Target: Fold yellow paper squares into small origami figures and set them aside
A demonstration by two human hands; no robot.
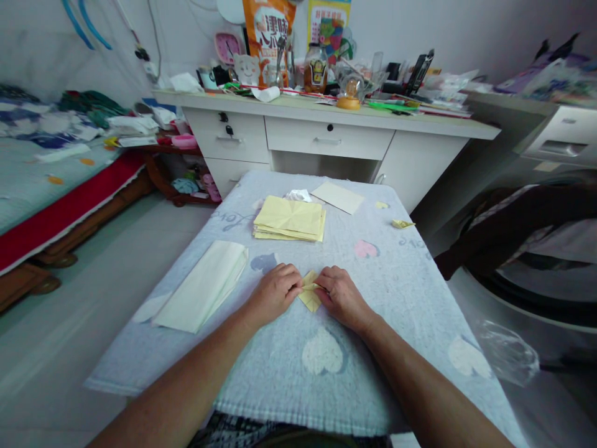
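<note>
Folded yellow paper (310, 294), small and creased, is pinched between the left hand (275, 291) and right hand (342, 296), which are closed together on it. It is pressed onto the towel-covered counter (373, 348), with a flat yellow paper stack (290, 219) lying well beyond.

A stack of yellow paper (289, 219) is lying mid-counter (396, 280), a pale folded sheet (203, 285) is resting to its left, a white card (337, 197) is sitting beyond, and a cluttered desk (326, 134) is standing behind.
</note>
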